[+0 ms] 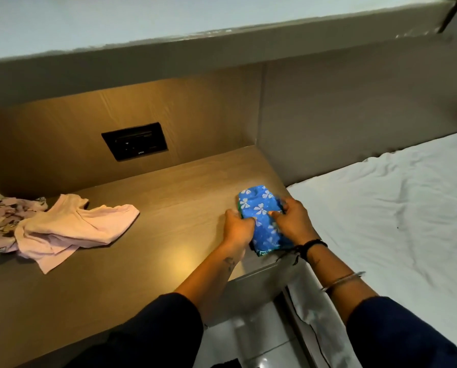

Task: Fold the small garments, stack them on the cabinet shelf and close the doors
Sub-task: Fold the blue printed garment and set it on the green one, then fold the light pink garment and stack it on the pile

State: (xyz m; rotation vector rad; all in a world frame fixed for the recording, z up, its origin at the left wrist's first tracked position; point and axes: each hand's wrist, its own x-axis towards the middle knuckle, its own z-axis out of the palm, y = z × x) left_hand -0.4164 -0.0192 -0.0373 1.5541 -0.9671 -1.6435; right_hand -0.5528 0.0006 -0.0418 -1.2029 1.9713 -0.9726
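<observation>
- Head view looks down on a wooden bench [132, 261] beside a bed [381, 208]; a blue bow-print garment [262, 208] sits at the bench's right edge, already a compact packet.
- Both hands are on it: left hand [239, 229] curled closed on its left edge, right hand [292, 221] with fingers wrapped round the right side, thumb on top.
- Tip, I reckon: press the packet flat and square the edges before lifting, it's right by the drop-off and could slip.
- Two more pieces wait at far left: a plain pink garment [76, 229], loose and crumpled, and a printed pink garment [2, 221], cut off by the frame.
- Can't see the cabinet, its shelf or doors at all. A green edge pokes out under the blue; can't tell if it's lining or a second item.
- Dark wall panel [134, 141] is too murky to read.
</observation>
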